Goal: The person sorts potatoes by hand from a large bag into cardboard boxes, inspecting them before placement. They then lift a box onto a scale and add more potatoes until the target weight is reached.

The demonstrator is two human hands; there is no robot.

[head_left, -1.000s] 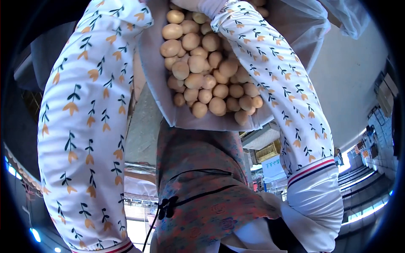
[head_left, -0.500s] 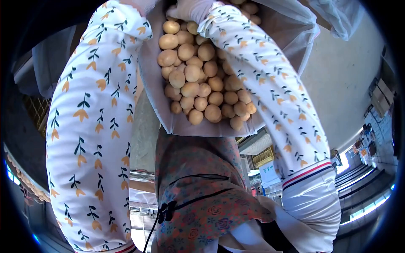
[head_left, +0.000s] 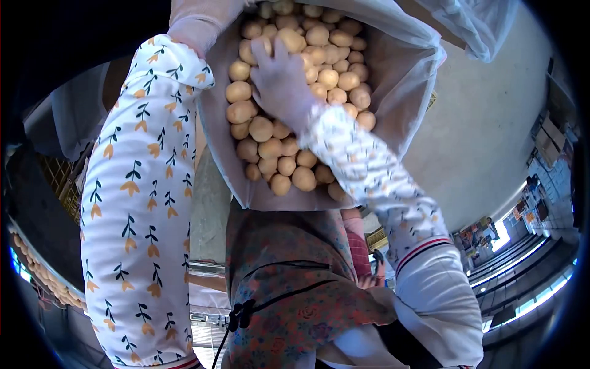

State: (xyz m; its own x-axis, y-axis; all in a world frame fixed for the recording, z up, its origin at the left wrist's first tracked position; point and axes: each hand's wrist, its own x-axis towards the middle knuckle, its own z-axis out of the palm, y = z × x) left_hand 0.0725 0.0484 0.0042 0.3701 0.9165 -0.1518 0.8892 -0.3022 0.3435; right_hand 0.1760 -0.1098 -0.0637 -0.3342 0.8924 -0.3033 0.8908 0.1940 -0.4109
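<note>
Many smooth, rounded, brown egg-like things, which look like eggs (head_left: pixel 269 148), lie loose in a deep box with a whitish liner (head_left: pixel 402 92). My right hand (head_left: pixel 281 83), in a thin pale glove, rests over them near the box's left middle. Its fingers are apart, with the tips touching eggs around the upper left; no egg is plainly gripped. My left hand (head_left: pixel 203 21), gloved too, is at the box's far left rim. The top edge of the view cuts it off and its fingers are hidden. Flower-print sleeves cover both forearms.
Clear plastic sheeting (head_left: pixel 476 21) hangs at the upper right. A row of similar round brown things (head_left: pixel 46 270) runs along the far left. Behind me another person's hand (head_left: pixel 369 281) shows beside my floral apron (head_left: pixel 295 246). Shelves and cartons (head_left: pixel 550 138) stand at the far right.
My right hand has come from the box's far end back toward me, over the eggs, with its fingers now visible. More of the box's far part shows. My left hand stays near the rim.
</note>
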